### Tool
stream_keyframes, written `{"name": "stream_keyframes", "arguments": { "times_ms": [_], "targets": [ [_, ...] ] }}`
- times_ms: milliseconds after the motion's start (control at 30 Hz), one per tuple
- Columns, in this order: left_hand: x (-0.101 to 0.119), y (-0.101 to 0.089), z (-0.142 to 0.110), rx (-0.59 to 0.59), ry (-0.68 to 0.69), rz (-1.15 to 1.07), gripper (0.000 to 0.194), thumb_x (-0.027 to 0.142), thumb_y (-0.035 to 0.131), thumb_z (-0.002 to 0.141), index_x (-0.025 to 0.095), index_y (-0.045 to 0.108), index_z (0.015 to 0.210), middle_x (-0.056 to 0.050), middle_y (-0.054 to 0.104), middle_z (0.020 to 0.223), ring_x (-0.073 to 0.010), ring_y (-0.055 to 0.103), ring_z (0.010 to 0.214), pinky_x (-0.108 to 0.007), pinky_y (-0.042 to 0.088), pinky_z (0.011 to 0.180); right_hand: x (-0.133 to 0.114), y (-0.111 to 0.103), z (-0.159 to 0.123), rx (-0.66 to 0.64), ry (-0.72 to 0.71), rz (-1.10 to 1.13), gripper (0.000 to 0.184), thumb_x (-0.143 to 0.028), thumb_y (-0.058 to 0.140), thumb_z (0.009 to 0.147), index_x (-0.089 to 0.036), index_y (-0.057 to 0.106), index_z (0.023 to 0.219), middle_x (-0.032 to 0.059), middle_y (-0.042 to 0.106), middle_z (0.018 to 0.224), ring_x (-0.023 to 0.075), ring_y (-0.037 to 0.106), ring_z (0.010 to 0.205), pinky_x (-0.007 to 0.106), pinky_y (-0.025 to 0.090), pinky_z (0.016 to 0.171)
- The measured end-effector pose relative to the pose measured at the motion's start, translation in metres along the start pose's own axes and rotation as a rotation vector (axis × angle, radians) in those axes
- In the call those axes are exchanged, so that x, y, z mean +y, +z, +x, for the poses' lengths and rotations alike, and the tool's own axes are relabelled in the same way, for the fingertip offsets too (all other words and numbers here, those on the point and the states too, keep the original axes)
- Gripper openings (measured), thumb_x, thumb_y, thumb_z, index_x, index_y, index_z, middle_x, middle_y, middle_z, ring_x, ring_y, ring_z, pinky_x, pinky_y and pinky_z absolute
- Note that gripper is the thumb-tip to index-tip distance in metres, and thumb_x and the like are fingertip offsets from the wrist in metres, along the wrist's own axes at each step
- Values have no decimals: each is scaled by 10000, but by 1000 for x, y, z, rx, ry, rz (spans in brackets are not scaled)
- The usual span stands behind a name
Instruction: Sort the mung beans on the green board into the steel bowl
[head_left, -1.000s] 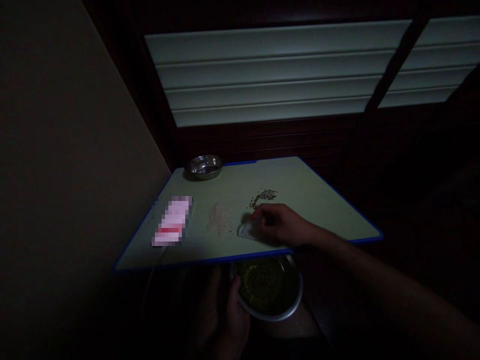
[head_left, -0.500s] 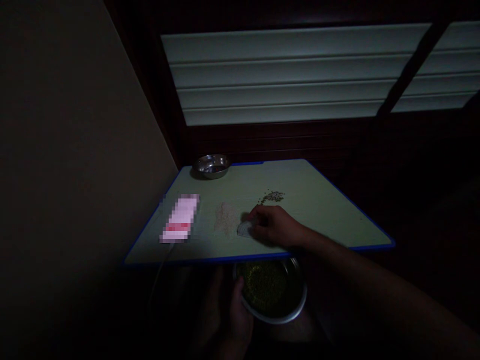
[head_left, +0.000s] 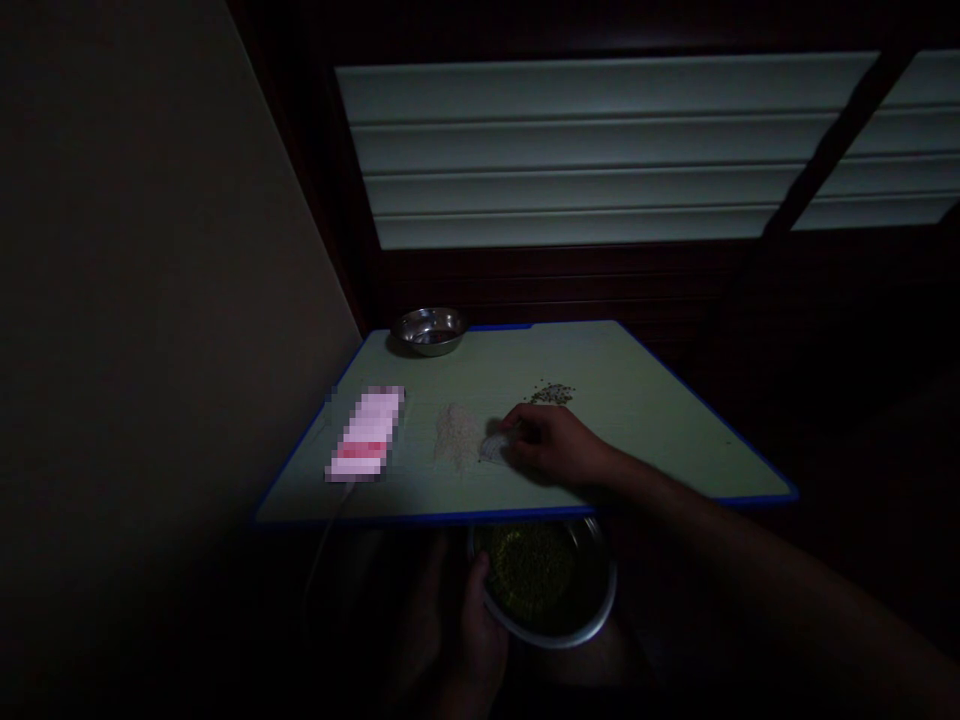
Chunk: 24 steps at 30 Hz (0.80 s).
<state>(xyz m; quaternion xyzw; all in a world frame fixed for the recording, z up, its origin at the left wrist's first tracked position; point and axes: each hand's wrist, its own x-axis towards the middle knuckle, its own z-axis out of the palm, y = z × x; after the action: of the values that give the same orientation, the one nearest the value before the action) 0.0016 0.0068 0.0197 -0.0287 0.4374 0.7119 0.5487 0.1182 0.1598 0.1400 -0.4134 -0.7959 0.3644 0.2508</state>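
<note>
While the left hand (head_left: 484,635) grasps the large bowl (head_left: 604,600) at its 8 o'clock rim, thumb over the edge, the right hand (head_left: 559,445) pinches a pale ribbed piece (head_left: 495,447) low over the worktop (head_left: 645,440). Of the two hands, only the right is above that surface. The large bowl sits beyond the near edge at 6 o'clock, holding green grains (head_left: 529,570). From the right hand, a pale granular heap (head_left: 457,435) lies at 9 o'clock and scattered dark grains (head_left: 553,393) at 12. Around the worktop, a small metal bowl (head_left: 430,334) stands at 11 o'clock and a lit, pixelated device (head_left: 366,433) lies at 9.
</note>
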Motion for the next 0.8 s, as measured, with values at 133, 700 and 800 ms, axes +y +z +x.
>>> {"name": "stream_keyframes", "arguments": {
  "times_ms": [133, 700, 800],
  "targets": [
    [0, -1, 1, 21, -72, -24, 535, 255, 640, 822, 243, 668, 1355, -96, 802, 1139, -298, 746, 1067, -455, 561, 992, -2, -3, 5, -53, -15, 45, 264, -152, 690, 827, -165, 715, 1089, -12, 609, 718, 116, 496, 633, 252, 394, 605],
    [5, -8, 7, 70, -32, -31, 501, 270, 654, 811, 243, 691, 1309, -75, 812, 1086, -295, 727, 1121, -447, 553, 1004, 0, -13, 15, -271, -41, 157, 275, -122, 663, 843, -145, 730, 1108, -8, 610, 761, 100, 503, 654, 213, 408, 598],
    [5, -8, 6, 69, -55, -22, 520, 276, 640, 822, 222, 679, 1338, -93, 809, 1100, -310, 734, 1096, -471, 557, 995, 0, -13, 11, -267, -30, 174, 274, -127, 656, 856, -147, 730, 1119, 5, 622, 784, 99, 500, 654, 219, 409, 599]
  ]
}}
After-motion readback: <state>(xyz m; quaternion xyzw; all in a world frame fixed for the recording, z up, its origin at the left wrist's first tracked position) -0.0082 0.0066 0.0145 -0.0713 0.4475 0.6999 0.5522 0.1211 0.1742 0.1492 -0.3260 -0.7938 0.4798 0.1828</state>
